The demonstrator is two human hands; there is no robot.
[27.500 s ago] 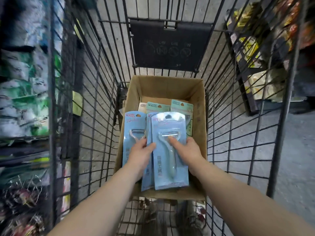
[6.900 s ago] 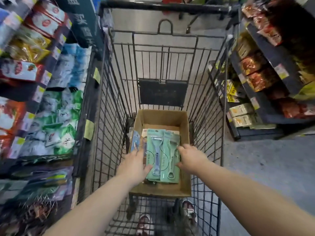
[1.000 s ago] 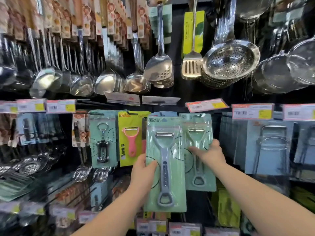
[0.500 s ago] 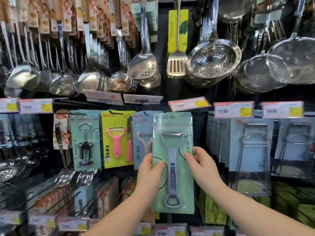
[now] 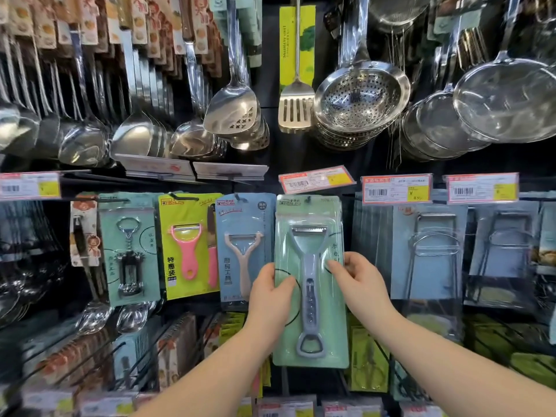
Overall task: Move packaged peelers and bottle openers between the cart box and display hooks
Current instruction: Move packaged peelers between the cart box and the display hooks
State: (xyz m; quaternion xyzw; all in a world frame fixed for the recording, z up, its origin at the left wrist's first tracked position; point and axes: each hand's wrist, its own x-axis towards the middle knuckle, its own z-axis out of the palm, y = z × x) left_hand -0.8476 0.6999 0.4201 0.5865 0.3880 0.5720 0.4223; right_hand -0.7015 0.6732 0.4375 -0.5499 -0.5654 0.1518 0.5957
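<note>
A mint-green blister pack with a grey peeler and bottle opener (image 5: 311,296) hangs flat against the display, its top at a hook under the tilted price tag. My left hand (image 5: 272,299) grips its left edge and my right hand (image 5: 358,284) grips its right edge. Left of it hang a blue peeler pack (image 5: 240,248), a yellow pack with a pink peeler (image 5: 186,245) and a teal corkscrew pack (image 5: 129,251). The cart box is out of view.
Steel ladles, a slotted turner (image 5: 296,109), skimmers (image 5: 361,97) and strainers hang in the row above. Price tags (image 5: 397,189) run along the rail. Blue packs with wire racks (image 5: 430,254) hang to the right. Lower hooks hold more packaged goods.
The green pack held in both hands has gone up and back toward the display, now level with the hanging packs. The second green pack seen a second ago is no longer visible.
</note>
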